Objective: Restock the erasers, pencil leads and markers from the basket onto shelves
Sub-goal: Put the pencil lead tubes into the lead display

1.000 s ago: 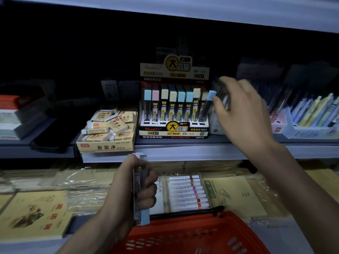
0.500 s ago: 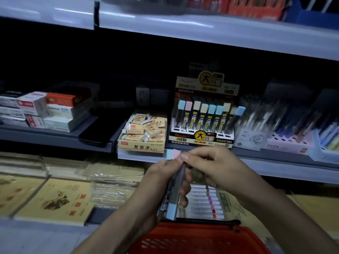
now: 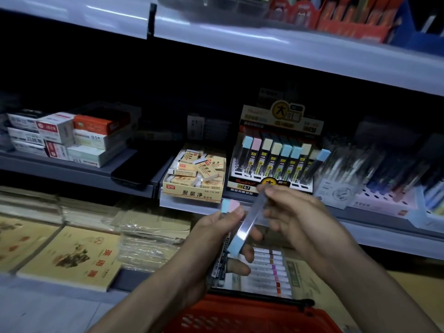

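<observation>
My left hand grips a small bundle of pencil lead tubes with blue and pink caps, held upright in front of the shelf edge. My right hand pinches one clear lead tube with a blue cap and holds it tilted beside that bundle. On the shelf behind stands the lead display box, its slots holding several tubes with pastel caps. To its left sits a yellow eraser box heaped with erasers. The red basket is below my hands.
Stacked small boxes lie at the left of the shelf, a dark flat object beside them. Pen trays fill the shelf's right side. Notebooks and a marker pack lie on the lower level.
My right hand came back from the lead display to my left hand and now draws one blue-capped tube out of the bundle. The view shifted up and left.
</observation>
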A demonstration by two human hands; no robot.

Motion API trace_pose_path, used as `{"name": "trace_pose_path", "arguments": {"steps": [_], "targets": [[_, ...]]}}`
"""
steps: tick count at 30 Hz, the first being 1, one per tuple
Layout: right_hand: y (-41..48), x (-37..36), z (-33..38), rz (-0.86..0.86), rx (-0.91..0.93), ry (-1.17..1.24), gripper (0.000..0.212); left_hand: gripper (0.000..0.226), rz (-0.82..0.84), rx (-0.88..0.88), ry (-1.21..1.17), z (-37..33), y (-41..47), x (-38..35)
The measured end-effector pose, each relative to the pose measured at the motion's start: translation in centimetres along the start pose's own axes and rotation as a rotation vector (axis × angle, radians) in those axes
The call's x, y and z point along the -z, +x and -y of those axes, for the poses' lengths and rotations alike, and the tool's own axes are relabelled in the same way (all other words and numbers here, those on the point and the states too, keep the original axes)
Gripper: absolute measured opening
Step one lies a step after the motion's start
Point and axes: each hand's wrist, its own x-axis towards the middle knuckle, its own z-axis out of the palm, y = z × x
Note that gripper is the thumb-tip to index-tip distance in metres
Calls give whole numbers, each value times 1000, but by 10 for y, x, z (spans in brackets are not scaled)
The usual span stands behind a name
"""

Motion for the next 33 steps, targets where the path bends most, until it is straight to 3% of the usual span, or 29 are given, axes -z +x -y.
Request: {"name": "trace_pose_path", "arguments": {"steps": [5, 7, 10, 12, 15, 17, 21, 24, 26, 30, 33], "targets": [[-3, 9, 17, -88, 131, -11, 15, 33, 33, -28, -29, -5, 4, 6], [-2, 7, 13, -145, 189, -146, 11, 30, 19, -52, -79, -6, 7, 10], [1, 5, -4, -300, 524, -774, 31, 25, -36, -60, -107, -5, 11, 15], [2, 2, -16, -253, 782, -1155, 48, 23, -62, -55, -101, -4, 12, 16], [4, -1, -26, -317, 1023, -1551, 43, 23, -52, -39, -92, -3, 11, 15], [4, -1, -29, -329, 1182, -1653, 35, 23, -39, -16, -72, -2, 9, 14], [-1, -4, -36, -104, 1518, -1612, 22, 28, -30, -3, -42, -2, 4, 14], [-3, -7, -37, -110, 1564, -1529, 26, 25, -36, 7, -57, -4, 4, 19], [-2, -9, -37, -152, 1480, -1440, 38, 24, -37, 6, -73, -5, 6, 20], [0, -18, -26, -232, 1150, -989, 10, 28, -77, 12, -119, -5, 9, 22], [2, -20, -8, -279, 826, -565, 17, 34, -83, 42, -204, -8, 10, 26]]}}
